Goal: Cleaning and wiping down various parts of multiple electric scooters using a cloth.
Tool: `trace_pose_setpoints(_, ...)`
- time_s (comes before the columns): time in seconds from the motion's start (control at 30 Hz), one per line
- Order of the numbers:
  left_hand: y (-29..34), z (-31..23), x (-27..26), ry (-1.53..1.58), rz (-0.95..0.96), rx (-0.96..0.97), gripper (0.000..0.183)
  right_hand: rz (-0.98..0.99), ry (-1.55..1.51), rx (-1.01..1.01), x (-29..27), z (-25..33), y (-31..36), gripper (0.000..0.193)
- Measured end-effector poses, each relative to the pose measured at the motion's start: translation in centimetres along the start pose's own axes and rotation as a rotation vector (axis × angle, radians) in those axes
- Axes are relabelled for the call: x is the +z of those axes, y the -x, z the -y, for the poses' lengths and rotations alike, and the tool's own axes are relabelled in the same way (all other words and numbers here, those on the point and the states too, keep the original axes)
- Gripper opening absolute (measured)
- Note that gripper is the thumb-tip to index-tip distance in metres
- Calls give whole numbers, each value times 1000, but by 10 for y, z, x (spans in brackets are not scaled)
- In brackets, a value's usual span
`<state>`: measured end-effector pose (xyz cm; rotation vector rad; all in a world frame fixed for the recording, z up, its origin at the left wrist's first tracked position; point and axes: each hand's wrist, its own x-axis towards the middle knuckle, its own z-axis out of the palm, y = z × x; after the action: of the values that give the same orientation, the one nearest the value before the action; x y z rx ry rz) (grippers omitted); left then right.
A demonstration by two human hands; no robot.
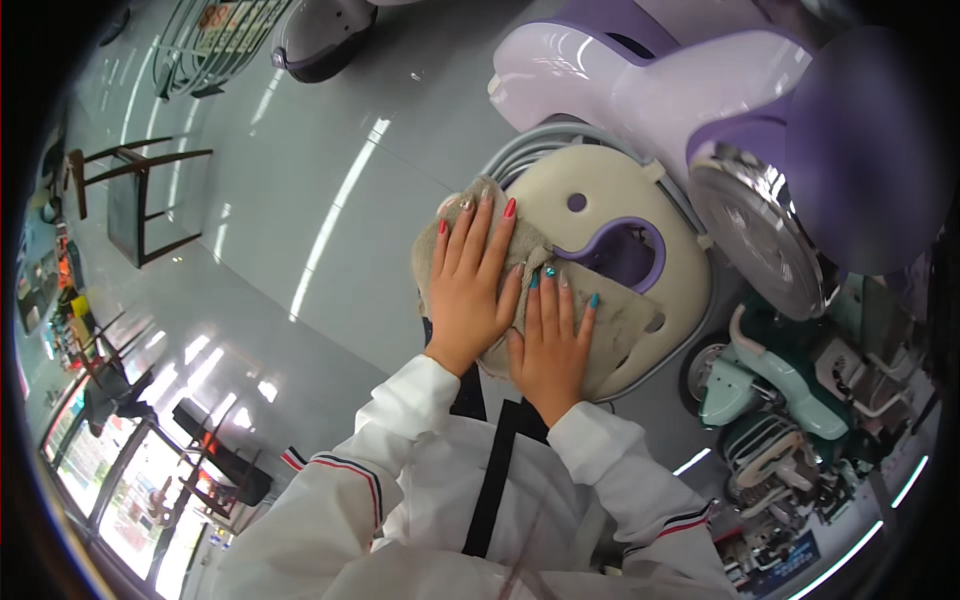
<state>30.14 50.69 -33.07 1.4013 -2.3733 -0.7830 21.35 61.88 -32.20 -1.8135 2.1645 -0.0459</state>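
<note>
A greyish-brown cloth (623, 318) is spread over the near left part of a rounded cream panel (620, 185). My left hand (466, 275) lies flat on the cloth at its left end, fingers stretched out and a little apart. Beside it, slightly nearer to me, my right hand (552, 345) also rests on the cloth with straight fingers. Between the two hands the cloth bunches into a fold. A purple-lined curved opening (655, 255) in the panel stays partly uncovered. Grey rails (515, 150) run round the panel's far left edge.
Pink and purple scooter bodywork (600, 85) stands just beyond the panel, with a round chrome-rimmed part (757, 235) on the right. Green scooters (780, 375) are parked at the lower right. A dark-framed chair (135, 200) stands on the shiny grey floor (330, 150) to the left.
</note>
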Motion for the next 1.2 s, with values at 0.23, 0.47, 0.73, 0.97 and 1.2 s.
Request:
trace_pose_setpoints(0.23, -9, 50, -17, 222, 52, 91, 53, 60, -48, -91, 9, 26, -19, 55)
trace_pose_setpoints(0.47, -22, 87, -4, 990, 129, -94, 44, 138, 90, -168, -3, 28, -71, 62)
trace_pose_setpoints(0.73, -56, 101, 38, 1187, 369, -47, 46, 171, 137, -157, -49, 14, -154, 61)
trace_pose_setpoints(0.97, -41, 112, -4, 956, 75, -229, 56, 273, 234, -86, -42, 54, -167, 51)
trace_pose_setpoints(1.2, -20, 101, -20, 893, 230, -99, 62, 178, 226, -13, -27, 41, -128, 61)
